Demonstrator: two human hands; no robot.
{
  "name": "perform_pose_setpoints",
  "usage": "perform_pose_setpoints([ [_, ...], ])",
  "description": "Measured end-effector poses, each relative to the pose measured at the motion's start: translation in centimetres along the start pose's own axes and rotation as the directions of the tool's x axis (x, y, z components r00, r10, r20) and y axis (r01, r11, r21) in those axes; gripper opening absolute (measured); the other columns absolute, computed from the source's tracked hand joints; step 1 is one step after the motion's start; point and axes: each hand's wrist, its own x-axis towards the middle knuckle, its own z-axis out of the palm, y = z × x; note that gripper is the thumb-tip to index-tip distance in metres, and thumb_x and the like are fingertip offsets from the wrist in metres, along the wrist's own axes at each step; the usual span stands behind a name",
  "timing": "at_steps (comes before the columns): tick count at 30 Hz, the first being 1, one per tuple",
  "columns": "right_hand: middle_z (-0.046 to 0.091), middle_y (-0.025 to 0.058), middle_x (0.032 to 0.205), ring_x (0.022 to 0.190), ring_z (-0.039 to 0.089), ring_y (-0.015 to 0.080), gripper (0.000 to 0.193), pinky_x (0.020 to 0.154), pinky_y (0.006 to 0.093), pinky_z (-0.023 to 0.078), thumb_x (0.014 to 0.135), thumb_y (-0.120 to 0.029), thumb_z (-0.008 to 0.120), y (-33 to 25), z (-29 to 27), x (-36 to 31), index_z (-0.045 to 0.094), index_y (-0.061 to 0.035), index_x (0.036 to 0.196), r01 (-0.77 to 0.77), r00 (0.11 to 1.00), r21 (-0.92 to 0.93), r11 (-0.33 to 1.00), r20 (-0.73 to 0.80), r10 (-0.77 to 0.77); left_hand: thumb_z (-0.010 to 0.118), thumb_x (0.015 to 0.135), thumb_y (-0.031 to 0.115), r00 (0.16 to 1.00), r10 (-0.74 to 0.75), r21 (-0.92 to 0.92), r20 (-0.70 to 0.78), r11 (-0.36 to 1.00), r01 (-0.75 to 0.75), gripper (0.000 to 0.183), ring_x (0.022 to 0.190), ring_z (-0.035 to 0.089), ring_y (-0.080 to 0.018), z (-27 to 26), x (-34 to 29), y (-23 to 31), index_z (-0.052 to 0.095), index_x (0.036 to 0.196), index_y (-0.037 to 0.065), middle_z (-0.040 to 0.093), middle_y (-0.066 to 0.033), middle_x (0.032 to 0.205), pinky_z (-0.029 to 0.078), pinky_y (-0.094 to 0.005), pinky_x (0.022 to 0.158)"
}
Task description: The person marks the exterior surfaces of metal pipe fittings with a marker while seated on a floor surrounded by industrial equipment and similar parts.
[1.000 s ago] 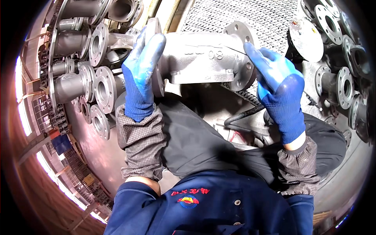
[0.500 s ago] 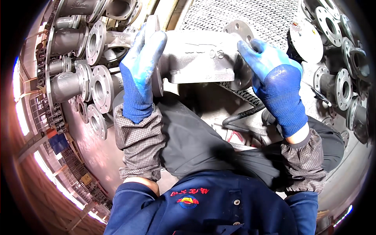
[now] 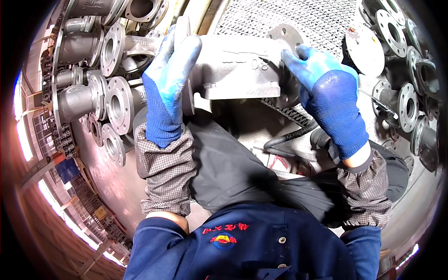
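Note:
A grey cast-metal valve body (image 3: 239,65) with a round flange at each end lies crosswise above my lap, its raised lettering facing up. My left hand (image 3: 169,79), in a blue coated glove, is closed around the edge of the left flange (image 3: 188,100), thumb on the inner side. At the other end, my right hand (image 3: 326,84), gloved alike, grips the rim of the right flange (image 3: 288,95); some of its fingers are hidden. A thin rod (image 3: 383,106) shows just right of my right hand; whether I hold it cannot be made out.
Flanged grey castings (image 3: 79,46) are stacked on the left, and more (image 3: 408,107) stand on the right beside a pale round disc (image 3: 365,50). Metal mesh (image 3: 289,14) lies at the far side. A black corrugated hose (image 3: 291,135) curves between my legs.
The valve body stays in both hands with hardly any movement. My right hand has shifted very slightly, and the thin rod beside it sits a little higher.

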Motion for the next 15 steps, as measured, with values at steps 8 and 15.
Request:
perform_pose_setpoints([
  [8, 0.064, 0.0116, 0.108, 0.084, 0.065, 0.0301, 0.052, 0.065, 0.0361, 0.054, 0.07, 0.0, 0.063, 0.5, -0.3, 0.3, 0.06, -0.0188, 0.118, 0.011, 0.999, 0.111, 0.994, 0.033, -0.015, 0.064, 0.084, 0.001, 1.0, 0.003, 0.066, 0.017, 0.998, -0.004, 0.037, 0.114, 0.057, -0.0358, -0.2, 0.0, 0.1, 0.062, 0.12, 0.008, 0.058, -0.0229, 0.123, 0.042, -0.0391, 0.101],
  [15, 0.062, 0.0155, 0.103, 0.088, 0.062, 0.0326, 0.038, 0.075, 0.0373, 0.051, 0.081, -0.013, 0.065, 0.6, 0.7, 1.3, 0.059, -0.0126, 0.118, -0.041, 0.973, 0.252, 0.967, -0.212, 0.096, 0.064, 0.083, 0.0, 0.992, -0.121, -0.038, -0.03, 0.992, 0.12, 0.039, 0.113, 0.058, -0.0374, 0.1, 0.1, 0.3, 0.062, 0.121, 0.011, 0.056, -0.0266, 0.124, 0.043, -0.039, 0.099],
])
